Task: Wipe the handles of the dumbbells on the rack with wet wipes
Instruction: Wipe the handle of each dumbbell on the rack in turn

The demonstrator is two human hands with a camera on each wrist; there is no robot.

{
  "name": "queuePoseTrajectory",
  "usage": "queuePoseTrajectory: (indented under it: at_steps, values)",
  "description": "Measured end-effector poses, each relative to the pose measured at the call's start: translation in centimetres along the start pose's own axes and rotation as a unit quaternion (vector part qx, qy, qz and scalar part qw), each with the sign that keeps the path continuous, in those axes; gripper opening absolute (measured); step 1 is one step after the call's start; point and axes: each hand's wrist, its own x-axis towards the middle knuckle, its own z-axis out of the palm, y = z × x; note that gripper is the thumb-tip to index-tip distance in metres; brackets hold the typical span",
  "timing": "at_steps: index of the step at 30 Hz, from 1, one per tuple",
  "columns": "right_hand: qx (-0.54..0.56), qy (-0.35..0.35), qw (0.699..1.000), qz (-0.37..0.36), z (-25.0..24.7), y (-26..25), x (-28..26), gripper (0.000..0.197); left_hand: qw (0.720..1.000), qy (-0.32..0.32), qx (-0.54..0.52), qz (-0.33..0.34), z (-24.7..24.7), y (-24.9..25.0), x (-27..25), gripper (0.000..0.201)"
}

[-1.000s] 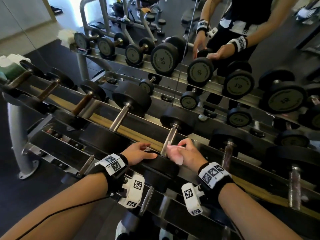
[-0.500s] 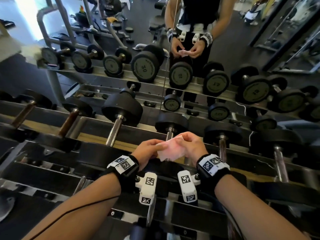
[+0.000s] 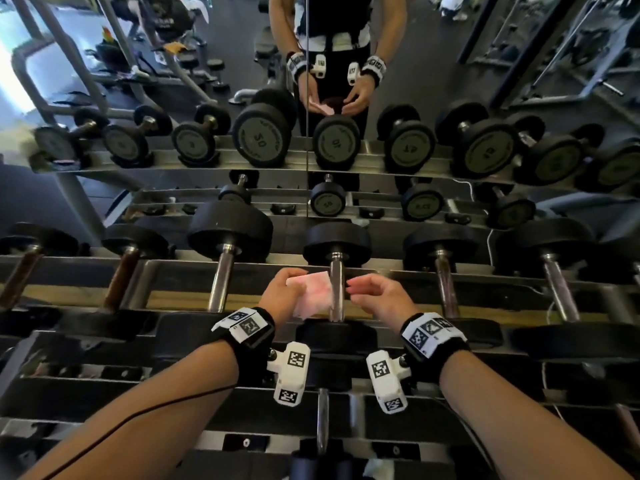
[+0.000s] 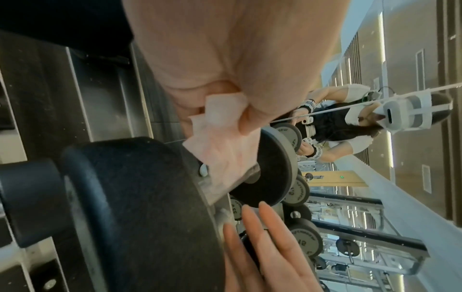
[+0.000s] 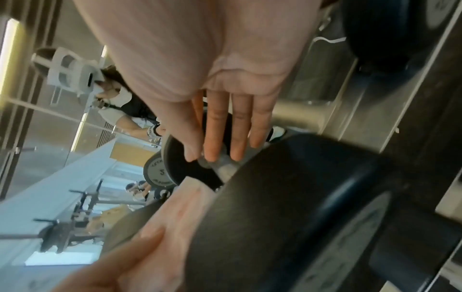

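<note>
Pinching the pale pink wet wipe (image 3: 313, 294) just left of the steel dumbbell handle (image 3: 336, 289), your left hand (image 3: 282, 294) grips it; your right hand (image 3: 375, 296) hovers empty, fingers relaxed.

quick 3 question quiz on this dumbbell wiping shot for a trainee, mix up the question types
1. True or false: the right hand holds the wipe.
2. Which hand pinches the wipe?
A. left hand
B. right hand
C. both
3. Fill in: the wipe is beside the metal ___ of the dumbbell in front of the person.

Key
1. false
2. A
3. handle
</note>
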Motion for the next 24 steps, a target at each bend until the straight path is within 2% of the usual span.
queuePoseTrajectory:
  at_steps: [3,7,10,14,16,18,24]
  values:
    - [-0.08,-0.058,0.995,-0.011,-1.3,1.3,-0.9,0.025,1.0,-0.007,0.013,-0.014,0.6,0.4,1.6,0.035]
    - [-0.069,-0.111,0.991,0.017,-2.2,2.8,-2.0,0.023,0.996,-0.017,-0.056,-0.066,1.8,0.3,3.1,0.034]
    - [-0.048,-0.107,0.993,0.017,-2.2,3.4,-2.4,0.02,0.995,-0.031,-0.049,-0.076,2.3,0.8,3.9,0.037]
    - [-0.03,-0.089,0.995,0.024,-2.0,4.0,-2.5,0.016,0.99,-0.058,-0.098,-0.088,2.7,1.0,3.3,0.034]
    - [-0.006,-0.086,0.996,0.023,-1.9,4.4,-2.7,0.016,0.993,-0.072,-0.06,-0.074,3.1,0.4,2.5,0.032]
    - [0.006,-0.08,0.997,0.017,-1.7,4.7,-3.0,0.016,0.997,-0.055,-0.008,-0.057,3.3,-0.1,1.6,0.028]
    - [0.017,-0.051,0.999,0.007,-1.1,5.5,-3.5,0.017,0.983,-0.069,-0.101,-0.138,1.6,0.0,1.0,0.027]
